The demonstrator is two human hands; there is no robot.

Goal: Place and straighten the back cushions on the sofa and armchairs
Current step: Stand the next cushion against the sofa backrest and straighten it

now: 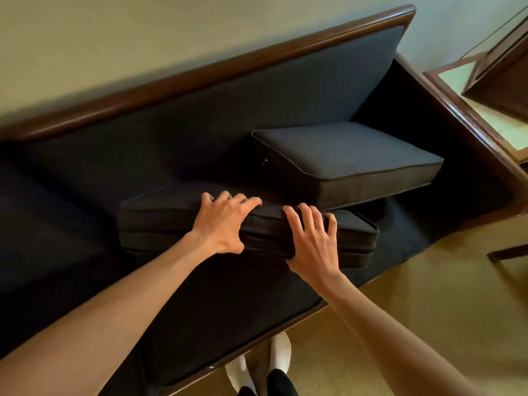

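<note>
A plain pale wall (pixel 114 38) stands behind, tan carpet (pixel 428 295) covers the floor, and a dark wooden side table (pixel 468 115) stands at right.

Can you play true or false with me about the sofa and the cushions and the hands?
1. Both hands are on the same dark cushion. True: the left hand and the right hand grip the front edge of the lower dark grey fabric cushion.
2. The cushions already stand upright against the sofa back. False: they lie flat on the seat of the dark upholstered sofa with a brown wooden frame.
3. Another dark grey cushion lies partly on top of the held one. True.
4. The sofa is bright red. False: it is dark, nearly black.
5. A glass-topped wooden side table stands beside the sofa. True.
</note>
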